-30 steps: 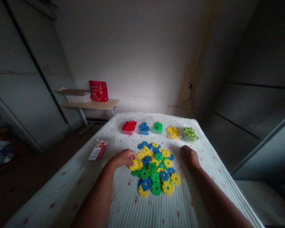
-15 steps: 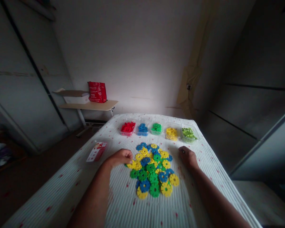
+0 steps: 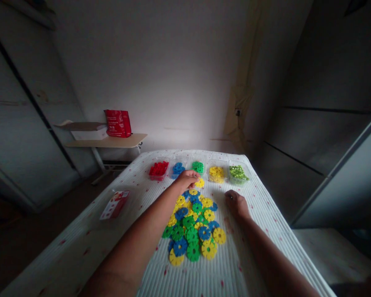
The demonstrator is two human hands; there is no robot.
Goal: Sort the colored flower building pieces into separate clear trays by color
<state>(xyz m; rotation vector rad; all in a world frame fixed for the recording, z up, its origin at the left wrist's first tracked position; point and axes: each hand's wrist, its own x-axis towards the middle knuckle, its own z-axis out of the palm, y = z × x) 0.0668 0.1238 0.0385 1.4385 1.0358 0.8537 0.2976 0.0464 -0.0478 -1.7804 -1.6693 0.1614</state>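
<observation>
A heap of flat flower-shaped plastic discs in blue, yellow and green lies on the white ribbed table cover. My left hand is stretched out past the heap, fingers pinched on a yellow disc, short of the row of small clear trays. The trays hold red, blue, green, yellow and lime pieces. My right hand rests curled on the cover just right of the heap, with nothing visible in it.
A red and white packet in a clear box lies at the left of the table. Behind, a small side table carries a red bag and a flat carton. Walls close in on the right.
My left hand has lifted a yellow disc from the left edge of the heap and moved it forward towards the trays. The right hand has stayed in place.
</observation>
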